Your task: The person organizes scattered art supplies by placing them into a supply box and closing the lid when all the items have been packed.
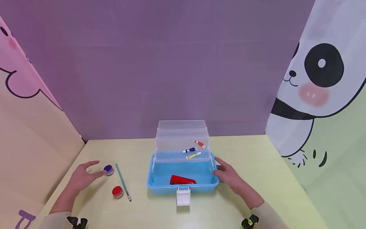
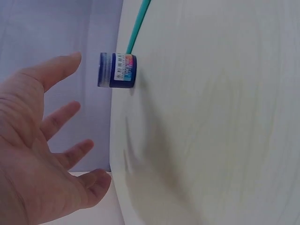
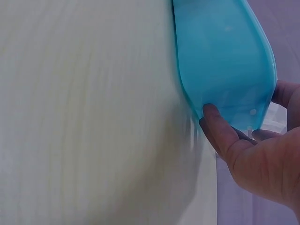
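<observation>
My left hand, fingers spread, hovers beside a paint jar with a purple lid; its thumb overlaps the jar in the head view. In the left wrist view, a gap shows between the fingers and the dark blue jar. My right hand holds the right end of a blue storage box, thumb at the rim and fingers along the outer wall. The clear lid stands open at the back. Inside the box lies a red tapered object.
Left of the box are a red-lidded paint jar and a teal paintbrush. Orange, dark blue and yellow paint tubes show against the clear lid. A white latch hangs at the front. A purple wall stands behind.
</observation>
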Demonstrator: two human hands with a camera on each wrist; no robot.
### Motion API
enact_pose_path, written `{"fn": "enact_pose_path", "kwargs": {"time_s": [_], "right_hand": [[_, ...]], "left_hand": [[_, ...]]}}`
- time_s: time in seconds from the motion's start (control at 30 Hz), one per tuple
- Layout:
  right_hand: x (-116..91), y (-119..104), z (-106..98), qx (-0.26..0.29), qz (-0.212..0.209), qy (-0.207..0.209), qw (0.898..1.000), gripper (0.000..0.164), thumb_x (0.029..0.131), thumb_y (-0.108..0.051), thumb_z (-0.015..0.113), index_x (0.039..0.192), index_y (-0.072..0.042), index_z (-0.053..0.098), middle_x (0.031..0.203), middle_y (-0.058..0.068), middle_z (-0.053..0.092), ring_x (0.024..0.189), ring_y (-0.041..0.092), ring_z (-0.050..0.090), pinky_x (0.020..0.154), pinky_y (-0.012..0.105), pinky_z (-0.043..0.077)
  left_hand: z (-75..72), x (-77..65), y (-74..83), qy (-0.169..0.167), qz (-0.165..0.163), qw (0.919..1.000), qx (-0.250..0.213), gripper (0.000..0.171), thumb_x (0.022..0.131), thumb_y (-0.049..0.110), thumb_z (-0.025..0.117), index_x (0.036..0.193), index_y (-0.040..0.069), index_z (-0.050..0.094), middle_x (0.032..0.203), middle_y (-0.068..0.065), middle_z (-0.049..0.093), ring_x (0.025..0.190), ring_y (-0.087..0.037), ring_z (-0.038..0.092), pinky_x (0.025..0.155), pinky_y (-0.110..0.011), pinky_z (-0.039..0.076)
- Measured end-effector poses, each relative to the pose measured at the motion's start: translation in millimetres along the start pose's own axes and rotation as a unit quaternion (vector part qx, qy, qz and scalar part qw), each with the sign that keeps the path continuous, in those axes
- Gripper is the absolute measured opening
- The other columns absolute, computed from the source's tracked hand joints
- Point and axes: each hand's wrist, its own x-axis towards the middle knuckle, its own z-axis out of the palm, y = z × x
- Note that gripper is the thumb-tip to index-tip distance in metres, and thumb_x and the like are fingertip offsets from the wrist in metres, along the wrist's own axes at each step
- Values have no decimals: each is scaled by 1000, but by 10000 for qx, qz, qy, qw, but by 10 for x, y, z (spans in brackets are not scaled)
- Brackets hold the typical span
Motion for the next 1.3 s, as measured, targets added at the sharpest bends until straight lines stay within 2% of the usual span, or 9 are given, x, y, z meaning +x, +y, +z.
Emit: {"fn": "enact_pose_path", "kwargs": {"time_s": [0.2, 0.4, 0.6, 0.87, 1.13, 1.3], "right_hand": [[3, 11, -41, 27, 33, 42, 10000, 70, 88, -14, 69, 150, -15, 37, 139, 24, 48, 115, 43, 55, 78, 46, 56], [-26, 42, -74, 35, 39, 95, 9999, 71, 88, -14, 69, 151, -16, 37, 138, 24, 48, 116, 43, 54, 77, 46, 56], [-37, 60, -89, -1, 56, 74, 10000, 72, 88, -15, 70, 151, -17, 36, 140, 24, 46, 117, 44, 53, 77, 46, 56], [-57, 40, -62, 1, 77, 101, 9999, 67, 89, -15, 68, 150, -14, 39, 138, 23, 48, 117, 43, 54, 78, 47, 56], [-67, 33, -47, 71, 39, 49, 10000, 65, 90, -14, 67, 149, -11, 39, 137, 25, 48, 116, 43, 54, 79, 46, 55], [-23, 21, -24, 107, -18, -17, 9999, 65, 89, -15, 69, 148, -13, 41, 136, 22, 50, 116, 41, 54, 79, 46, 55]], "left_hand": [[75, 50, 1, -117, 175, 9997, 151, 74, 83, 42, 75, 133, -8, 51, 137, -40, 37, 126, -59, 29, 93, -68, 31], [132, 141, 40, -271, -88, 9985, 459, 83, 81, 53, 73, 138, -1, 49, 142, -40, 26, 127, -62, 23, 88, -78, 23], [237, 205, -23, -217, -301, 9956, 866, 85, 79, 62, 70, 138, 4, 52, 144, -39, 25, 125, -63, 26, 81, -80, 25], [316, 188, -14, 76, -292, 9951, 945, 70, 78, 59, 72, 121, 5, 67, 141, -35, 36, 123, -61, 31, 82, -76, 24], [305, 159, -18, 70, -533, 9946, 890, 73, 79, 61, 70, 122, 3, 65, 142, -35, 33, 122, -63, 29, 84, -75, 25], [204, 147, -40, 68, -557, 9958, 727, 78, 79, 63, 69, 125, 2, 62, 142, -36, 31, 123, -64, 27, 83, -76, 23]]}}
